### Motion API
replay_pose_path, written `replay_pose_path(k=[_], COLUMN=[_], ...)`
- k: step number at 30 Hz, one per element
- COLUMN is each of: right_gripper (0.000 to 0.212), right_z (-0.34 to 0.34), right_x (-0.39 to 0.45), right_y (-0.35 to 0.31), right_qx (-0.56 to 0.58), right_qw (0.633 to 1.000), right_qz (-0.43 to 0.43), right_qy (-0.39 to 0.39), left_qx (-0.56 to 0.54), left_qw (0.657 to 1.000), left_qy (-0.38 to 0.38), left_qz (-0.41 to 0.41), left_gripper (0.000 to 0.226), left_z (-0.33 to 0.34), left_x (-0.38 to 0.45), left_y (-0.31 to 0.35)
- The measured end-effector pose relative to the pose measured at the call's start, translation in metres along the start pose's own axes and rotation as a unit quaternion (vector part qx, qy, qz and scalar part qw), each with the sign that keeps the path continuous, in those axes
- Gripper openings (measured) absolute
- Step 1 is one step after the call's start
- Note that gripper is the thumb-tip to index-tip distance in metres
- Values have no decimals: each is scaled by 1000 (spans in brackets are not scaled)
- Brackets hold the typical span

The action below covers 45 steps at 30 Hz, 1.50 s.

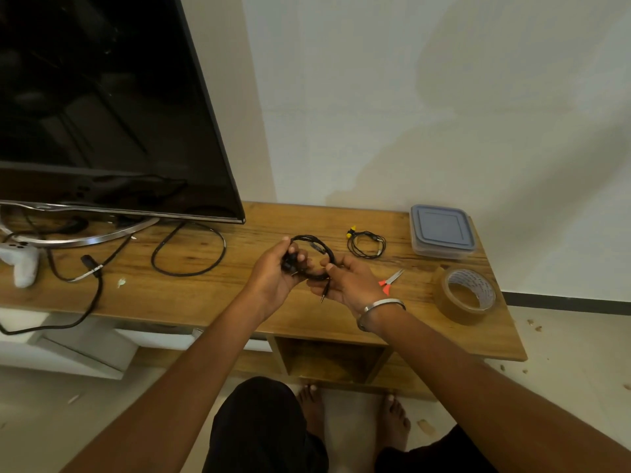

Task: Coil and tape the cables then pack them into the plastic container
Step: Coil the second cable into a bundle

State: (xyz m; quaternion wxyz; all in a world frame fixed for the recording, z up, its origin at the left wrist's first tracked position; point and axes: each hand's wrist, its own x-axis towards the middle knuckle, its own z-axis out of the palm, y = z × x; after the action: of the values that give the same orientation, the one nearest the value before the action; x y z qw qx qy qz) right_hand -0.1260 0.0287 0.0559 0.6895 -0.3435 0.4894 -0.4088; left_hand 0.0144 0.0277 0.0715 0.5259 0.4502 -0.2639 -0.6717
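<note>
A coiled black cable (316, 247) is held above the wooden table (211, 291) by both hands. My left hand (275, 274) grips the coil's left side, where the plug ends bunch together. My right hand (348, 285) pinches its right side, and a jack plug hangs below the fingers. A second thin black cable (367, 244) with a yellow end lies coiled on the table behind my right hand. The plastic container (442, 231), lid on, stands at the back right. A roll of brown tape (467, 295) stands near the table's right edge.
Small scissors with red handles (392, 278) lie between my right hand and the tape. A television (102, 107) on a metal stand fills the left, with black cables (187, 254) looping beneath it. A white game controller (24, 261) lies far left.
</note>
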Motion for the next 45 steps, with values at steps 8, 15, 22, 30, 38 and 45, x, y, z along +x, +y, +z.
replay_pose_path(k=[8,15,22,30,38,45], right_gripper=[23,15,19,21,27,26], right_z=[1,2,-1,0,-1,-1], right_x=[17,42,76,103,99,104], right_y=[0,5,12,19,28,29], right_qx=[-45,-138,-326,-475,-581,-584], right_qw=[993,974,925,861,796,793], right_qz=[19,59,35,-28,-105,-123], right_qy=[109,170,191,180,136,124], left_qx=[151,386,562,596,617,621], left_qw=[977,910,806,767,747,747], left_qy=[148,152,165,195,205,176], left_qz=[-25,24,81,137,136,159], left_gripper=[32,31,28,27,39,37], left_z=[-3,-17,-28,-44,-44,-52], left_x=[10,36,64,95,90,96], left_y=[-22,-39,-43,-53,-57,-58])
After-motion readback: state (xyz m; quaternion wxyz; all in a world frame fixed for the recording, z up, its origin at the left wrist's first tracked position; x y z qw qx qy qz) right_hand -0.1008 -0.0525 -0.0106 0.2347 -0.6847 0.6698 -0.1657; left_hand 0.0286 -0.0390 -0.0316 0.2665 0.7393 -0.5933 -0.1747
